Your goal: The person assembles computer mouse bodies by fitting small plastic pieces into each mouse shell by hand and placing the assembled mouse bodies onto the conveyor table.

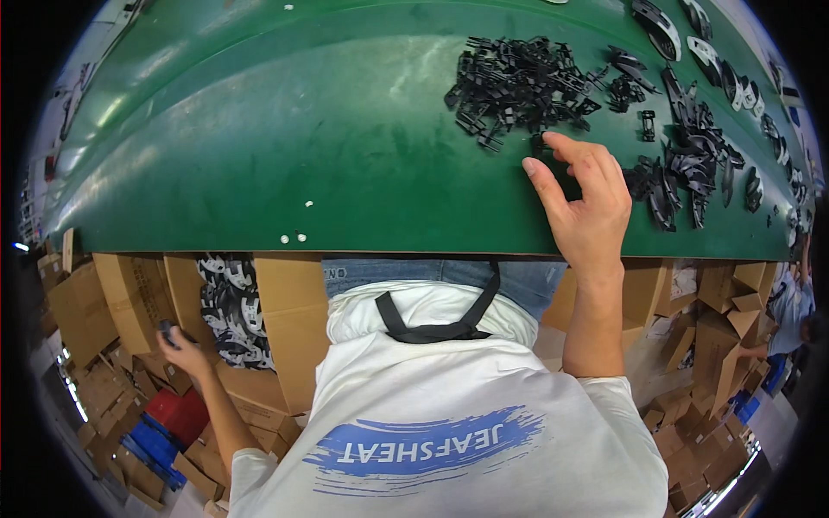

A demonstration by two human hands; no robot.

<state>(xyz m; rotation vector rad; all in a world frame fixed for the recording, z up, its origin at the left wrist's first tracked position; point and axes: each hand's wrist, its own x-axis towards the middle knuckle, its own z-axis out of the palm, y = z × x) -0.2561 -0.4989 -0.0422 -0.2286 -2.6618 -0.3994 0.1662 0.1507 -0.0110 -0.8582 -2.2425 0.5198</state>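
Observation:
My right hand is over the green table, thumb and index finger apart in a curve. A small black plastic clip lies by these fingertips, partly covered by the index finger. Just beyond is a heaped pile of similar black plastic clips. My left hand is down at the left, below the table edge, with its fingers closed on a small dark part; its exact kind is too small to tell. Beside that hand stands an open cardboard box holding black and white curved plastic parts.
More black curved pieces lie on the green table at the right, with a row of black-and-white curved parts beyond. Three small white bits, including one white cap, sit near the front edge. Another person is at far right among cartons.

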